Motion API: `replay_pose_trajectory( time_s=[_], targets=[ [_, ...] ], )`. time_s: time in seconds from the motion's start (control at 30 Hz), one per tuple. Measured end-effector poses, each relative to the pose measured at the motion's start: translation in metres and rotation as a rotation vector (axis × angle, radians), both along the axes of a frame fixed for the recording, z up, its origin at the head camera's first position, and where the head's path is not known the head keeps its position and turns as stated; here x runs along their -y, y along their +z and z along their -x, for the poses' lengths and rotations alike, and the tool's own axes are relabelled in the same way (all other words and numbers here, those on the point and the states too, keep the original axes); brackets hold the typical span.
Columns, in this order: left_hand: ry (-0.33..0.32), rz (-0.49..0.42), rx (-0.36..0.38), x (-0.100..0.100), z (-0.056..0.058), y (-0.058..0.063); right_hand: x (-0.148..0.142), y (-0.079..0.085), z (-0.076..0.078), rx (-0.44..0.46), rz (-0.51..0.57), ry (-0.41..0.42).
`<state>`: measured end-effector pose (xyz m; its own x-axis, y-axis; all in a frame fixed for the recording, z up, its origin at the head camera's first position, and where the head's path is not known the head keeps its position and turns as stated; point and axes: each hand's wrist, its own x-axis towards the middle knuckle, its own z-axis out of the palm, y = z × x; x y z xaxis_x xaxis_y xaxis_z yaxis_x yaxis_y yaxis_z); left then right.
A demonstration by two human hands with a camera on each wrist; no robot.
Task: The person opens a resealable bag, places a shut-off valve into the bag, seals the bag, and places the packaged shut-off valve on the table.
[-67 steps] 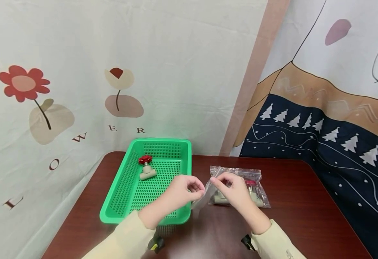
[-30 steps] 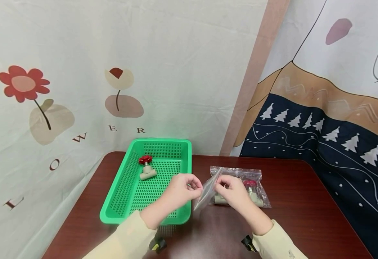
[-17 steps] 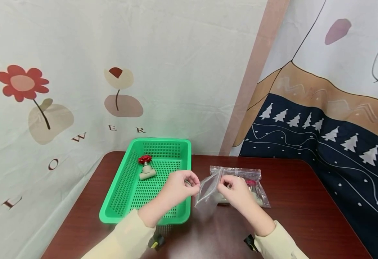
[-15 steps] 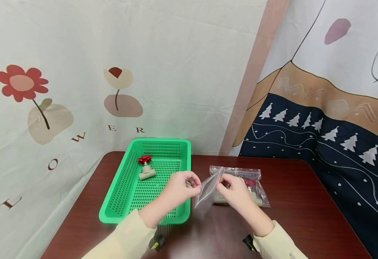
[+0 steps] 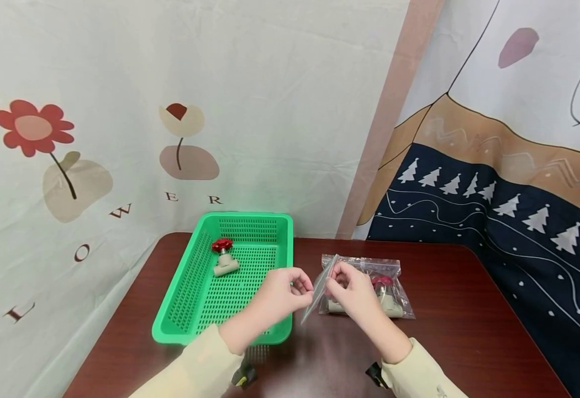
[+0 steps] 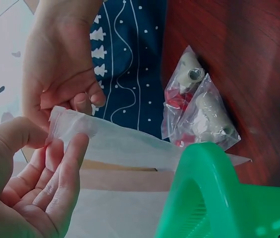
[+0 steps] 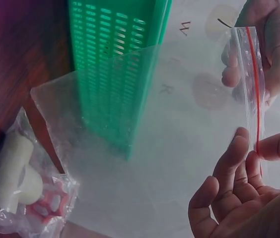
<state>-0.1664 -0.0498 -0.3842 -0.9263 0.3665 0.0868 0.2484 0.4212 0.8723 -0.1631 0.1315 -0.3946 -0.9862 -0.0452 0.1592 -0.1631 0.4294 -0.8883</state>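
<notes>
Between my two hands hangs a clear zip-lock bag (image 5: 318,290), seen nearly edge-on in the head view. The right wrist view shows it flat, with a red line along its zip strip (image 7: 253,74) and nothing visible inside. My left hand (image 5: 286,291) pinches one end of that strip between thumb and fingers. My right hand (image 5: 353,288) pinches the strip farther along. A beige valve (image 5: 226,263) with a red handwheel lies in the green basket (image 5: 292,237), left of my hands. Behind the right hand lie bagged valves (image 5: 392,304), partly hidden by it.
The left wrist view shows two bagged valves (image 6: 207,116) side by side on the dark red-brown table (image 5: 449,309). The basket's near right rim (image 6: 204,158) is close to my left hand. A printed cloth (image 5: 290,138) hangs behind the table.
The held bag has turned from a wider face to nearly edge-on. My right hand has shifted slightly left and up, my left slightly right and down. Basket and bagged valves stay put.
</notes>
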Motion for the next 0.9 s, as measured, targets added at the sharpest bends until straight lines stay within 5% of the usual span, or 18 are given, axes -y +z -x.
replay_pose_trajectory(
  time_s=[0.3, 0.63, 0.9],
  targets=[
    [0.017, 0.046, -0.059, -0.001, 0.001, -0.003, 0.0, -0.003, 0.0, 0.017, 0.005, 0.01],
    [0.167, 0.074, -0.199, 0.005, 0.002, 0.007, -0.007, -0.006, -0.006, -0.013, -0.105, -0.044],
    [0.143, 0.123, -0.218, 0.003, 0.001, 0.006, -0.006, -0.004, -0.009, -0.017, -0.184, -0.052]
  ],
)
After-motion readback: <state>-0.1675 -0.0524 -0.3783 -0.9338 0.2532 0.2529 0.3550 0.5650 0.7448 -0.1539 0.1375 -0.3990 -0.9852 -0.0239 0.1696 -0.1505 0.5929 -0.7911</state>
